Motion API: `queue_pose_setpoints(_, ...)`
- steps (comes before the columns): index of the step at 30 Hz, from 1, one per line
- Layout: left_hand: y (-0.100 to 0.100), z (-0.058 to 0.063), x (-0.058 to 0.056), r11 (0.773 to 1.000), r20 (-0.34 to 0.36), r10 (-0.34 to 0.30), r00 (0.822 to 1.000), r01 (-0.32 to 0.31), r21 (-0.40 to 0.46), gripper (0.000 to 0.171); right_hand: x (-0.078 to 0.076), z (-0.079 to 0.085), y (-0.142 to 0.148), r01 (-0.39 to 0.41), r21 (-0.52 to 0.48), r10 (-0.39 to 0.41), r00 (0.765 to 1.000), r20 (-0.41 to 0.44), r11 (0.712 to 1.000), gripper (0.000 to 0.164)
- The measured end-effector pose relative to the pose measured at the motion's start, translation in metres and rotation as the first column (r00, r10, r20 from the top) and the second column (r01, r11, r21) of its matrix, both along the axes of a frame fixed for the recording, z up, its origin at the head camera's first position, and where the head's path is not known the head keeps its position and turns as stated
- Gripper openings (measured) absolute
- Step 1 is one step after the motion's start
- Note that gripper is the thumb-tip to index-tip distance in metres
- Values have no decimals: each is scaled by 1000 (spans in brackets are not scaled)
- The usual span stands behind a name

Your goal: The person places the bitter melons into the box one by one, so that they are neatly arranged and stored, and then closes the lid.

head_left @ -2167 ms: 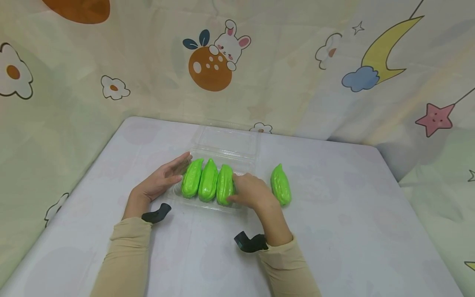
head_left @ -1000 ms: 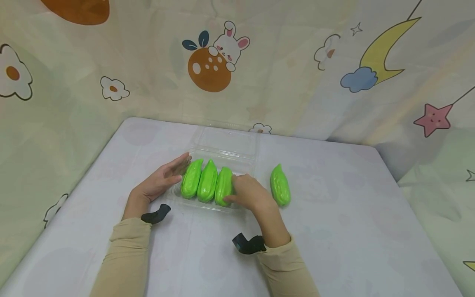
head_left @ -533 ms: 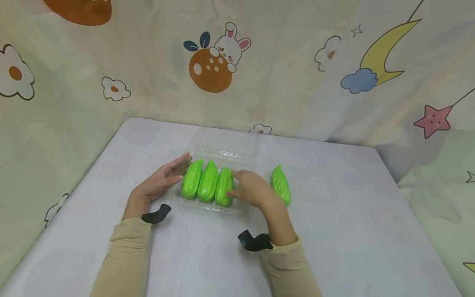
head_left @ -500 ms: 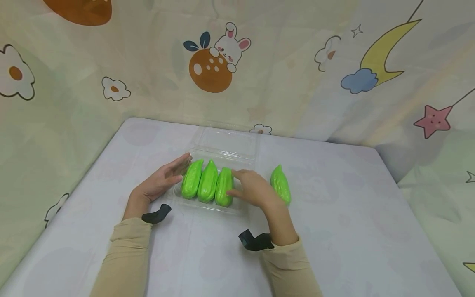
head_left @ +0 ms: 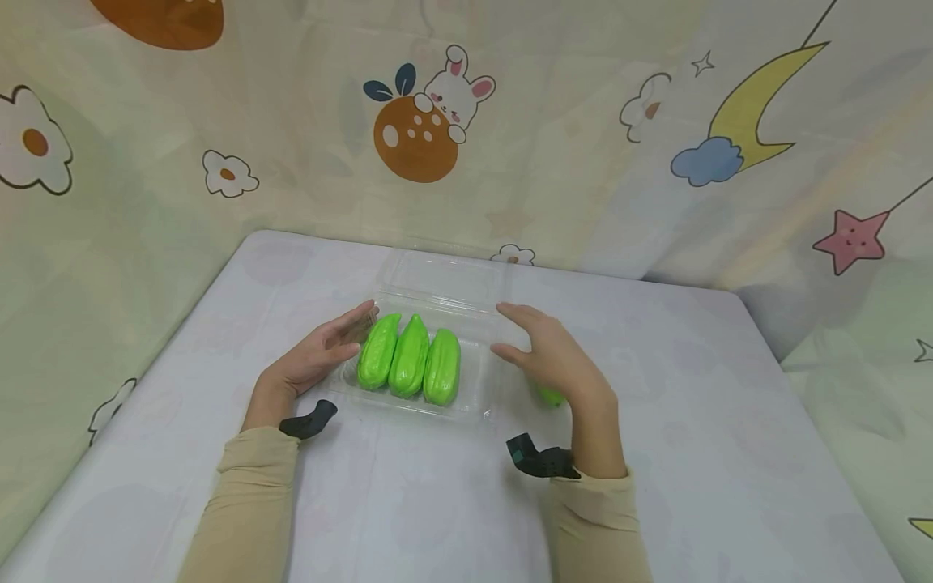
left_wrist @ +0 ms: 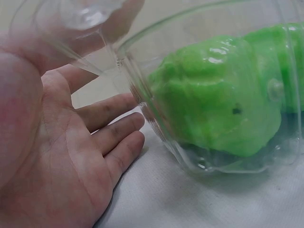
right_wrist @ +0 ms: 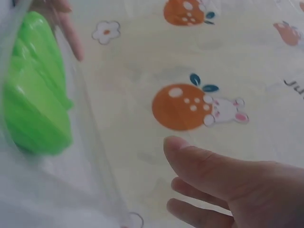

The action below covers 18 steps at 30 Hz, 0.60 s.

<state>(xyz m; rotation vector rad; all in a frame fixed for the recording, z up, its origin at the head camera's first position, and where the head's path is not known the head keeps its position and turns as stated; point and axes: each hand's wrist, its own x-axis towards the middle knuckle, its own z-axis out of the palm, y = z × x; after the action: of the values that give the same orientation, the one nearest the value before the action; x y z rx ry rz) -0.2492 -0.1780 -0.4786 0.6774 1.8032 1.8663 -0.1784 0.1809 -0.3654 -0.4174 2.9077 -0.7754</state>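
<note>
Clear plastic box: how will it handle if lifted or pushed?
The clear box is probably light and flexible: it looks thin-walled. Its open lid, folded back along the far edge, may flop when the box moves. Lifted, it may tip toward the left hand, since the three green pieces sit bunched nearer that end.

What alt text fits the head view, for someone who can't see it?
Three glossy green gourds lie side by side in an open clear plastic clamshell on a white table. A person's left hand is beside it; the empty right hand partly hides a fourth gourd outside.
</note>
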Motion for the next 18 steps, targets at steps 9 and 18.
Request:
queue_pose_setpoints(9, 1, -1, -1, 1000, -6, 3, 1000, -3, -14, 70, 3, -2, 47, 75, -61, -75, 997, 11, 995, 75)
queue_pose_setpoints(18, 0, -1, 0, 1000, -12, 3, 1000, -3, -16, 70, 7, -17, 83, 90, -120, -81, 993, 82, 989, 88)
